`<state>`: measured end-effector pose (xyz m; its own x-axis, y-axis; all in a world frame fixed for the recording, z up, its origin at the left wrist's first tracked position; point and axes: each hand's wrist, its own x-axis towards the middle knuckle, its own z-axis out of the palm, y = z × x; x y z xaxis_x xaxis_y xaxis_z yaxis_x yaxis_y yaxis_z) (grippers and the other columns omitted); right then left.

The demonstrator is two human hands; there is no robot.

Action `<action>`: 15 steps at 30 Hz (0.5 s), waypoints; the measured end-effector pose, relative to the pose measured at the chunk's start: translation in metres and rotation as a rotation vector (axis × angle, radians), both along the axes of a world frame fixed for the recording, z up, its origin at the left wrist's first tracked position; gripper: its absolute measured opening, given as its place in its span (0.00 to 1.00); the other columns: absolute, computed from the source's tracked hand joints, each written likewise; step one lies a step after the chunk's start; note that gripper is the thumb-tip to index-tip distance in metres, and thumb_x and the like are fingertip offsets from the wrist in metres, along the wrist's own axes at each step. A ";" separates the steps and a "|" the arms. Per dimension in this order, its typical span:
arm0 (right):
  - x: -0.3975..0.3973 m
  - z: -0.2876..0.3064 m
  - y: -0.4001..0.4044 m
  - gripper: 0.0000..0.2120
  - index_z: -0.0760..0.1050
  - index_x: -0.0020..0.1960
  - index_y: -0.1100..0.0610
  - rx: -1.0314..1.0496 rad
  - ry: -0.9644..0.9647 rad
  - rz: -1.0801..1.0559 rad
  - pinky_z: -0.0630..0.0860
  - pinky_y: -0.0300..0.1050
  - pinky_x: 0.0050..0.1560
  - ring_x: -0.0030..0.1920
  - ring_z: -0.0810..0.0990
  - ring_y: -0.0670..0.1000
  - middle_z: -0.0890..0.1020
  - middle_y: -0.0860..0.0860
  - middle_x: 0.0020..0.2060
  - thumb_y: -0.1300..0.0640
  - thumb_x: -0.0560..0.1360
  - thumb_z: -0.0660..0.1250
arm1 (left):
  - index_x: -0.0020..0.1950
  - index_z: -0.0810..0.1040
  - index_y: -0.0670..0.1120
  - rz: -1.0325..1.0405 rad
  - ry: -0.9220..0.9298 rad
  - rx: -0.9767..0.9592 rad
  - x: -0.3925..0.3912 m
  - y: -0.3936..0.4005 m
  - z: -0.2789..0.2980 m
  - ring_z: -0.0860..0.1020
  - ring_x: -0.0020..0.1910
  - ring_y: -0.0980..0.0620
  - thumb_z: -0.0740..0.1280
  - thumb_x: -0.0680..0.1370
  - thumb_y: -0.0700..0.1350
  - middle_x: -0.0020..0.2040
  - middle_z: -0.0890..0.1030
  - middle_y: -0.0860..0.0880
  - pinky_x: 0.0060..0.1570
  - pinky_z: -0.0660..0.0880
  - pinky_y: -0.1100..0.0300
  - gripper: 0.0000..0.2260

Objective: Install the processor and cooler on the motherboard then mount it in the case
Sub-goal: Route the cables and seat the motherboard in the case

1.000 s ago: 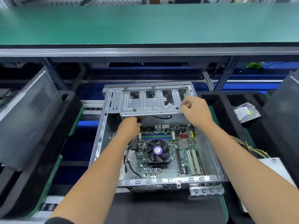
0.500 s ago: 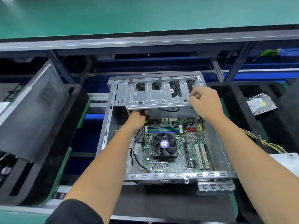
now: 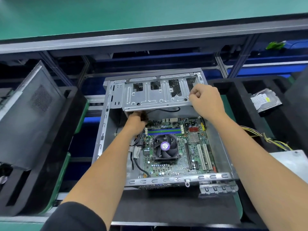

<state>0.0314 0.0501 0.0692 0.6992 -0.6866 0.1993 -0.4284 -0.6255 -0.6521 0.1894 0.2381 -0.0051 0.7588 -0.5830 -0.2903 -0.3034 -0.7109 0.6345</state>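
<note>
An open metal case [image 3: 103, 130] lies flat in front of me. Inside it sits the green motherboard [image 3: 186, 165], and a black cooler fan [image 3: 165, 147] with a purple sticker is mounted on the board. A silver drive cage [image 3: 155, 95] spans the far end of the case. My right hand [image 3: 206, 100] grips the cage's right end with curled fingers. My left hand [image 3: 135, 122] reaches under the cage's near edge; its fingers are hidden there, so what they hold cannot be told.
A dark case side panel [image 3: 30, 112] leans in a black foam tray on the left. On the right, a hard drive [image 3: 265, 100] lies on black foam, with a bundle of yellow wires [image 3: 266, 139] nearer. A green-topped shelf [image 3: 133, 15] runs overhead at the back.
Both hands keep their places on the drive cage. The camera has tilted and come a little closer, so the case appears shifted right and turned.
</note>
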 end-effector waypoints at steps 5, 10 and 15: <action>0.000 0.001 0.001 0.07 0.77 0.40 0.54 -0.008 0.006 0.000 0.74 0.46 0.40 0.32 0.72 0.46 0.76 0.46 0.29 0.60 0.73 0.61 | 0.68 0.71 0.42 -0.008 -0.055 0.025 -0.003 0.001 0.000 0.73 0.63 0.41 0.72 0.74 0.41 0.65 0.73 0.41 0.61 0.69 0.58 0.23; 0.000 0.000 0.000 0.07 0.77 0.40 0.56 -0.001 0.003 0.006 0.72 0.44 0.37 0.32 0.72 0.45 0.76 0.46 0.29 0.60 0.73 0.61 | 0.67 0.72 0.42 -0.029 -0.136 0.023 -0.003 0.000 -0.002 0.73 0.62 0.40 0.72 0.74 0.40 0.64 0.75 0.41 0.55 0.65 0.63 0.23; 0.000 0.000 0.000 0.07 0.77 0.40 0.56 0.005 -0.010 0.010 0.70 0.40 0.32 0.32 0.72 0.46 0.76 0.46 0.30 0.61 0.73 0.61 | 0.64 0.75 0.42 0.001 -0.109 0.025 -0.003 -0.001 -0.005 0.75 0.58 0.41 0.73 0.73 0.40 0.60 0.77 0.41 0.52 0.68 0.62 0.20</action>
